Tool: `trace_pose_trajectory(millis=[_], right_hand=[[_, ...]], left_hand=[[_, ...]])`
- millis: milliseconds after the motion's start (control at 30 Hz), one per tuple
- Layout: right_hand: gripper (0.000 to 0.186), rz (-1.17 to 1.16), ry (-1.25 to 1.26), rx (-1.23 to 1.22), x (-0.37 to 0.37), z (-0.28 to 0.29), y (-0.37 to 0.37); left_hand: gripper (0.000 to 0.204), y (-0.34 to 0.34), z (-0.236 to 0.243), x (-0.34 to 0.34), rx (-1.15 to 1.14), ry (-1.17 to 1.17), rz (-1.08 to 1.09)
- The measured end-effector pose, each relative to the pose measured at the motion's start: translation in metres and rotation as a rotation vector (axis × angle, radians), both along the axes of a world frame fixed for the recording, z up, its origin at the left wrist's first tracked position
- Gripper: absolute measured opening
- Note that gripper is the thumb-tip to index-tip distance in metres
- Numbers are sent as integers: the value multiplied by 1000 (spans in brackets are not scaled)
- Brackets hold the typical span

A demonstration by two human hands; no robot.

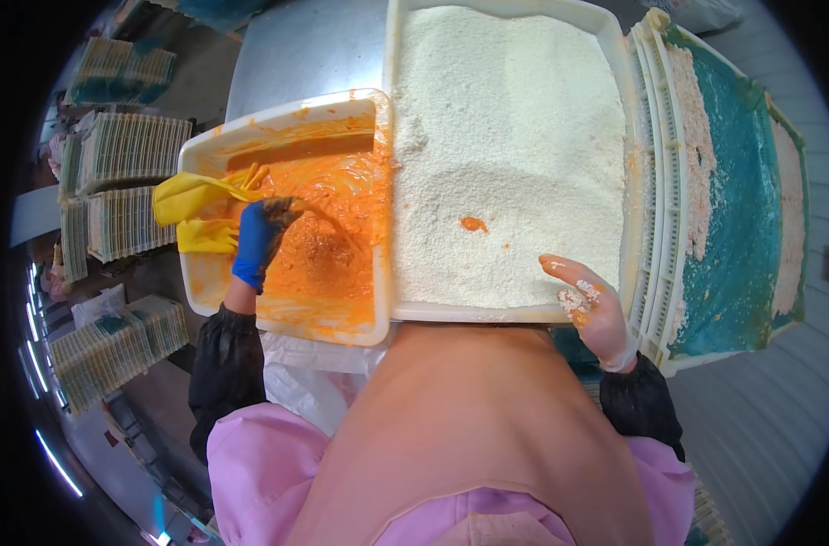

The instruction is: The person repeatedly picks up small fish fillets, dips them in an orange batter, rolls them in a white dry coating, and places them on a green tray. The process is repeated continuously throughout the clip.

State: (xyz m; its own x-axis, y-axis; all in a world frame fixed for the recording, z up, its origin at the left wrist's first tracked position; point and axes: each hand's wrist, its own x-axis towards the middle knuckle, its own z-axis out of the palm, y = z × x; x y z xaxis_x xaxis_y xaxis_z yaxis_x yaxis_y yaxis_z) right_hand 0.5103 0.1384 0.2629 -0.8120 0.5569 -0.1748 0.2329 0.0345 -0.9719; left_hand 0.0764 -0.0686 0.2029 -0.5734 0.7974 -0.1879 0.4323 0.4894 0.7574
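Note:
My left hand (263,235), in a blue glove with stained fingertips, is curled over the orange batter (328,196) in a white tub (384,318). What its fingers hold, if anything, I cannot make out. My right hand (589,308), in a thin clear glove dusted with white crumbs, hovers at the near right part of the crumb tray with its fingers apart and nothing in them. White crumbs (514,118) fill this large white tray (487,315). A small orange batter-coated piece (473,224) lies on the crumbs, between my hands.
Yellow rubber gloves (191,196) hang over the batter tub's left side. To the right stand stacked white plastic trays (664,182) and a teal sheet (733,200) edged with crumb-coated pieces. Several tray stacks (132,159) are at the left. A metal tabletop (310,55) lies behind.

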Motion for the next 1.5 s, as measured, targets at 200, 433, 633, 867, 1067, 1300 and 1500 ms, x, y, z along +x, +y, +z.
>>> trace_pose_trajectory(millis=[200, 433, 633, 867, 1067, 1300, 1500], right_hand=[[37, -11, -18, -34, 0, 2, 0], [34, -64, -63, -25, 9, -17, 0], [40, -80, -166, 38, 16, -38, 1], [57, -375, -271, 10, 28, -61, 11], [56, -540, -369, 257, 0, -116, 57], [59, -289, -342, 484, -132, -117, 54], [28, -269, -478, 364, -93, -93, 77]], left_hand=[[18, 78, 83, 90, 200, -287, -62], [22, 140, 118, 142, 416, -126, -403], [18, 193, 88, 202, 374, -68, -737], [21, 207, 71, 206, 429, 190, -752], [21, 199, -5, 131, 152, 715, -545], [26, 167, 21, 104, 291, 622, -314], [8, 62, 4, 59, 194, 602, -199]])
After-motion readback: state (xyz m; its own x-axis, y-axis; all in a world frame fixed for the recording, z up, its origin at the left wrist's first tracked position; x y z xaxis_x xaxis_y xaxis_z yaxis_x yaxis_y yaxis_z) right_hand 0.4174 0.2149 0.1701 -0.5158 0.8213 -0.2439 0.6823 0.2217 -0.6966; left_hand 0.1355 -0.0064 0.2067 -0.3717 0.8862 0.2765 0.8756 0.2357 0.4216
